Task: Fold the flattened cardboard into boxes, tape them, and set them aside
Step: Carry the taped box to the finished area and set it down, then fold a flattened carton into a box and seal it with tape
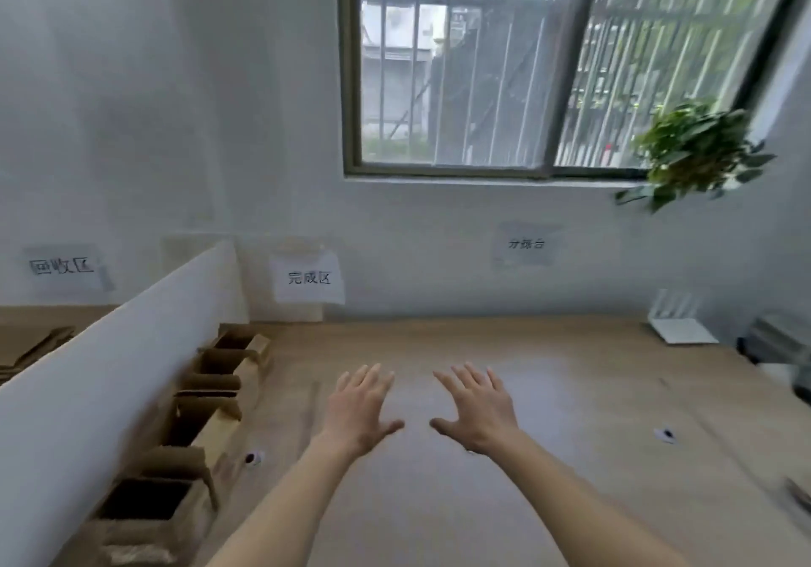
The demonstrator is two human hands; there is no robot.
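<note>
- Both bare hands are held out over the light wooden tabletop (pixel 504 500), palms down, nothing gripped.
- The left hand (pixel 360 413) is seen with fingers straight and slightly spread, thumb pointed inward.
- The right hand (pixel 476 411) is seen the same way, fingers splayed, thumb pointed toward the left hand; a small gap is left between the two thumbs.
- Whether the palms touch the table cannot be told.
- A row of open-topped brown cardboard boxes (pixel 210 391) is lined up along the left edge of the table, set against a white partition panel (pixel 101 369).
- The nearest box (pixel 145 500) is seen at lower left, flaps up, dark inside.
- Flattened brown cardboard sheets (pixel 35 347) are seen beyond the partition at far left, blurred.
- Three white paper signs with dark characters are stuck on the white wall: one at far left (pixel 61 266), one above the box row (pixel 307 277), one further right (pixel 524 244).
- A white router with upright antennas (pixel 678 323) is placed at the far right of the table.
- A green leafy plant (pixel 693 149) is seen by the barred window (pixel 526 62).
- Two small dark round marks (pixel 252 457) (pixel 667 434) are seen on the tabletop.
</note>
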